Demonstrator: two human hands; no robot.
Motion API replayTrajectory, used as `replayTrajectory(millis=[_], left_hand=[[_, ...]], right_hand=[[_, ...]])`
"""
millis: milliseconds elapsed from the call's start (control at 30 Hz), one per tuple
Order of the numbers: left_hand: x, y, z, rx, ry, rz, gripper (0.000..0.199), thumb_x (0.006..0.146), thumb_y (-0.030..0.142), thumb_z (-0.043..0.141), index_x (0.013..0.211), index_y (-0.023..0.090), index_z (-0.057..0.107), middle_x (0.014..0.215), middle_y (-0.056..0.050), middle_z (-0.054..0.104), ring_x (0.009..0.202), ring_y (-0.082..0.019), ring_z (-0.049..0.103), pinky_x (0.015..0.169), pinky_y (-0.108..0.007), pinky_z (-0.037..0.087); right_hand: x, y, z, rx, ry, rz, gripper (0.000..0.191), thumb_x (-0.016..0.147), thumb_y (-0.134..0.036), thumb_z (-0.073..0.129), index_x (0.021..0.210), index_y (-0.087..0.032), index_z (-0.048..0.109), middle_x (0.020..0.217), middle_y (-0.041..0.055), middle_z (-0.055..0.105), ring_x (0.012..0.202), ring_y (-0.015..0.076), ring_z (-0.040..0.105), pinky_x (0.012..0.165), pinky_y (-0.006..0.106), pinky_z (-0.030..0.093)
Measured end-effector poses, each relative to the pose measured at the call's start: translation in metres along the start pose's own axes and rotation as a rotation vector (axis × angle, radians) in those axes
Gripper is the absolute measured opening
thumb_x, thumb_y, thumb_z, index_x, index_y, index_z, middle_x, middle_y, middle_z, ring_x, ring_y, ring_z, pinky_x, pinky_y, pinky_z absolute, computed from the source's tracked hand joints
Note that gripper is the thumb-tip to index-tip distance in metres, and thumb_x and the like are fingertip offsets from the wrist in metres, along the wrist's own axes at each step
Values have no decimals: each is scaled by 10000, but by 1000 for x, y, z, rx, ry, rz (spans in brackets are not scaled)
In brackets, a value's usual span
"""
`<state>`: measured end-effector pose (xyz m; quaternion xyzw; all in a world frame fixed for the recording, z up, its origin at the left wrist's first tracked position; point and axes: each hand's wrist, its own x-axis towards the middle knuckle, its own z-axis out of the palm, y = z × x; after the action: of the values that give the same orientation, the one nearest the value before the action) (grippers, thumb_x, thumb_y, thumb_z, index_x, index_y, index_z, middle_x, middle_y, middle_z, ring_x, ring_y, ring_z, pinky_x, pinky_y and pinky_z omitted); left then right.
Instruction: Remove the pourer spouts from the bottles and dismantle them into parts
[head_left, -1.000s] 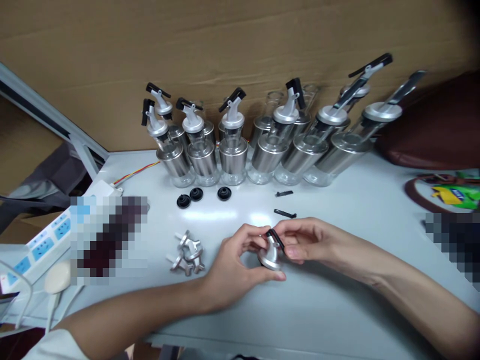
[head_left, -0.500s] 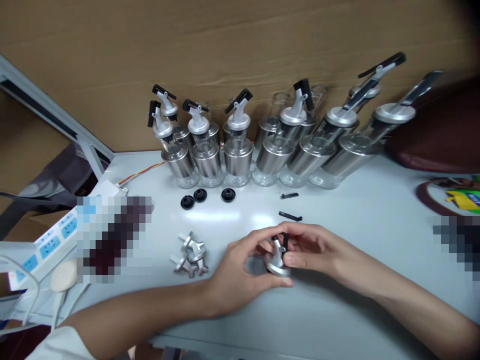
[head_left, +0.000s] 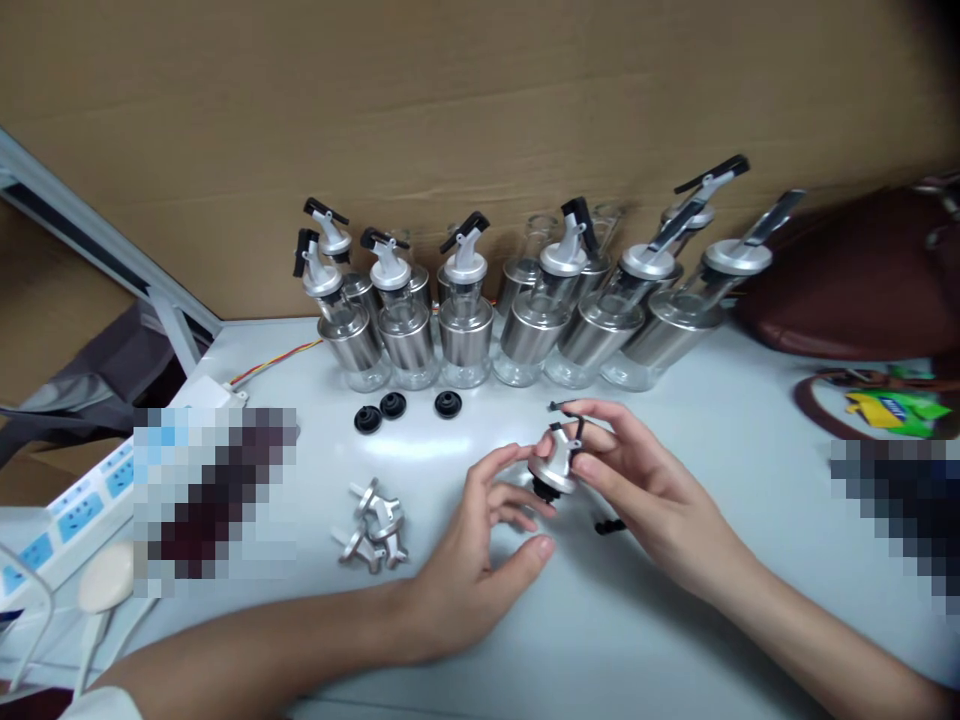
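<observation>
Head view: silver pourer top (head_left: 553, 466) at fingertips of right grip (head_left: 654, 487).

The right hand (head_left: 649, 485) partly covers a black lever (head_left: 557, 406), and the right edge crops the brown bag (head_left: 847, 275).

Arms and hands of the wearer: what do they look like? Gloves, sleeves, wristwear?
Left hand and right hand: no gloves, rings or wristwear visible. A white sleeve shows on the left arm at the bottom-left edge; no sleeve shows on the right arm.
</observation>
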<state>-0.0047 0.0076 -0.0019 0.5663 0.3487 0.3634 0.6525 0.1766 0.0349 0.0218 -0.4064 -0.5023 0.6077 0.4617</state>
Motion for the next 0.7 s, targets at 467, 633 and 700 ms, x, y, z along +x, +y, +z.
replayTrajectory(millis=[467, 633, 700], left_hand=[[4, 3, 0, 45, -22, -73, 356, 913, 221, 465, 1196, 280, 257, 1185, -58, 405, 980, -157, 520, 922, -396, 397], [4, 3, 1, 109, -26, -67, 337, 917, 231, 462, 1188, 274, 266, 1180, -61, 414, 951, -153, 529, 912, -385, 398], [5, 3, 1, 123, -21, -69, 340, 916, 238, 470, 1191, 277, 273, 1189, -63, 422, 945, -154, 534, 904, -378, 404]], right_hand=[[-4, -13, 3, 201, 45, 29, 278, 844, -399, 630, 1080, -274, 552, 800, 11, 559, 737, 152, 533, 520, 225, 478], [-3, -21, 4, 395, 163, 134, 194, 741, -329, 637, 903, -236, 586, 611, -35, 442, 530, 96, 430, 379, 137, 238], [-1, -22, 2, 406, 204, 166, 196, 695, -378, 636, 747, -193, 599, 543, -47, 379, 447, 73, 358, 355, 144, 173]])
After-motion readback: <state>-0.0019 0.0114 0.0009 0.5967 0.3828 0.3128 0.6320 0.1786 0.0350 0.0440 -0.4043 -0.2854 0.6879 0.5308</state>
